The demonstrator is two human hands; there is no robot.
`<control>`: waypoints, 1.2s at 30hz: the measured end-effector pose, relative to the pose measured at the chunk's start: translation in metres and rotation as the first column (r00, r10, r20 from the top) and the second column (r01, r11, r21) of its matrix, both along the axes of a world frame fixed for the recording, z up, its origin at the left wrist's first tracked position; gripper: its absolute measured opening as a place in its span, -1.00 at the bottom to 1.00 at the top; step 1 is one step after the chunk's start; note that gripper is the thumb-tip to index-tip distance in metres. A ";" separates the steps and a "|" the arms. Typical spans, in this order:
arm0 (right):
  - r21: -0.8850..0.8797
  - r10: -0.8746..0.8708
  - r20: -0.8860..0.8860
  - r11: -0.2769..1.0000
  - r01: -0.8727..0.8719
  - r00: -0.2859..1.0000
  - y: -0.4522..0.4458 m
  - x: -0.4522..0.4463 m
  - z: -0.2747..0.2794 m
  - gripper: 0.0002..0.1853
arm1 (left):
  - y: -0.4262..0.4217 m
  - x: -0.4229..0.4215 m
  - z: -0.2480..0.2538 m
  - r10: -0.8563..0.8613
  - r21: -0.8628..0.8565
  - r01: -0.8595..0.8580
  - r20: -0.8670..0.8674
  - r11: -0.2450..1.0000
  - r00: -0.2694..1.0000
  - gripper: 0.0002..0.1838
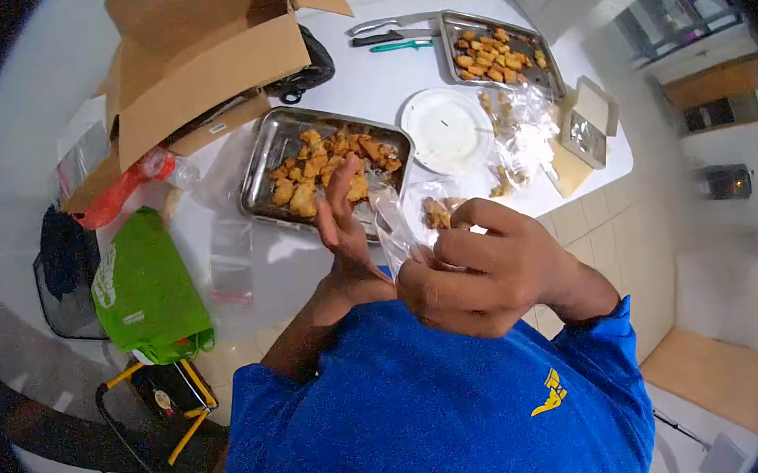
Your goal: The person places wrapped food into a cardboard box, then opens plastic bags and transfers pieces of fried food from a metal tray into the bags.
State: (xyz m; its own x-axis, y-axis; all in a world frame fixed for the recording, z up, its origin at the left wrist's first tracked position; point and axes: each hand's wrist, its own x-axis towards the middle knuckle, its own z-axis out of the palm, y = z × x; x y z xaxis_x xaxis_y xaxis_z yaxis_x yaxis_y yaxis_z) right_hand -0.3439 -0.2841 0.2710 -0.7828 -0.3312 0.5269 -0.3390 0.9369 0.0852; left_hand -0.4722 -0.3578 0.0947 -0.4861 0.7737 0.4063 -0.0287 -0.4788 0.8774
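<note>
White table [375, 88] fills the middle of the view, with the person in a blue shirt [429, 394] close at its near edge. At its far left stands an open cardboard box [204, 94], flaps spread. Toward the front left is a green bag [149, 288], lying creased. Nearer the middle sits a metal tray [278, 137] of browned food pieces [323, 165], right behind the left hand. A second tray [476, 23], holding paler cubes [494, 55], lies at the far right.

Between the trays rests a white plate [439, 146], and just to its right is a heap of clear plastic packets [527, 124], shiny with glare. Past them stands a small carton [588, 133], lid up.

Both hands are in front of the shirt, near the tray. Left hand [350, 250] is held upright, its fingers extended and slightly apart, palm side toward the bag. Right hand [490, 272] has its fingers bent and pinched together on the clear bag [394, 226]. That bag is between the two hands, above the tray's near right corner, its body against the right fingertips and just beside the left fingers; whether the left ones touch it, I cannot tell. Smallest are three knives [393, 36], lying side by side left of the second tray.
</note>
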 end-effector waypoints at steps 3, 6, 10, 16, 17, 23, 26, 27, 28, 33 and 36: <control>0.028 -0.050 -0.110 0.998 0.054 0.993 -0.004 -0.001 0.003 -0.88 | -0.001 0.005 0.003 0.108 -0.023 -0.106 0.076 0.994 0.991 -0.48; 0.017 -0.066 -0.099 0.998 0.068 0.993 -0.009 -0.002 0.016 -0.86 | 0.000 0.006 0.008 0.141 -0.015 -0.141 0.048 0.990 0.989 -0.50; -0.028 -0.036 -0.126 0.999 0.033 0.991 -0.012 -0.009 0.020 -0.84 | 0.009 -0.004 -0.002 0.305 0.062 -0.298 -0.215 0.952 0.928 -0.57; -0.094 0.002 -0.212 0.995 -0.022 0.977 -0.017 -0.021 0.018 -0.85 | 0.011 -0.018 -0.004 0.529 0.307 -0.432 -0.448 0.848 0.721 -0.31; -0.110 -0.004 -0.228 0.994 -0.022 0.974 -0.018 -0.023 0.017 -0.85 | 0.009 -0.018 -0.002 0.534 0.320 -0.429 -0.458 0.845 0.710 -0.28; -0.102 0.067 -0.220 0.991 -0.091 0.973 -0.015 -0.028 0.013 -0.82 | 0.001 -0.009 0.007 0.413 0.311 -0.299 -0.421 0.902 0.808 -0.07; -0.092 0.065 -0.222 0.992 -0.088 0.973 -0.014 -0.030 0.012 -0.83 | -0.002 -0.010 0.008 0.324 0.300 -0.218 -0.373 0.929 0.869 0.03; -0.091 0.061 -0.209 0.993 -0.082 0.976 -0.014 -0.030 0.013 -0.82 | -0.004 -0.011 0.008 0.294 0.299 -0.190 -0.353 0.935 0.888 0.07; -0.092 0.056 -0.197 0.993 -0.075 0.979 -0.014 -0.031 0.013 -0.80 | -0.006 -0.012 0.005 0.262 0.287 -0.169 -0.325 0.943 0.909 0.10; -0.231 0.086 -0.008 0.969 -0.085 0.996 0.002 -0.033 0.004 -0.77 | -0.047 -0.011 -0.024 0.252 -0.064 -0.278 -0.266 0.959 0.930 0.19; -0.415 -0.106 -0.055 0.907 0.074 0.993 0.034 -0.029 -0.010 -0.79 | -0.079 -0.028 -0.041 0.358 -0.109 -0.441 -0.430 0.891 0.829 0.18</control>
State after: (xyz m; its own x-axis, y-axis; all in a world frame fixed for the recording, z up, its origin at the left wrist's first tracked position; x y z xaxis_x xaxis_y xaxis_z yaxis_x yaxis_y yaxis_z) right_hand -0.3732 -0.2500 0.2608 -0.7523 -0.0024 0.6588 -0.2598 0.9200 -0.2933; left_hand -0.4998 -0.4364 0.0542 -0.6048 0.6285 0.4891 0.4892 -0.1914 0.8509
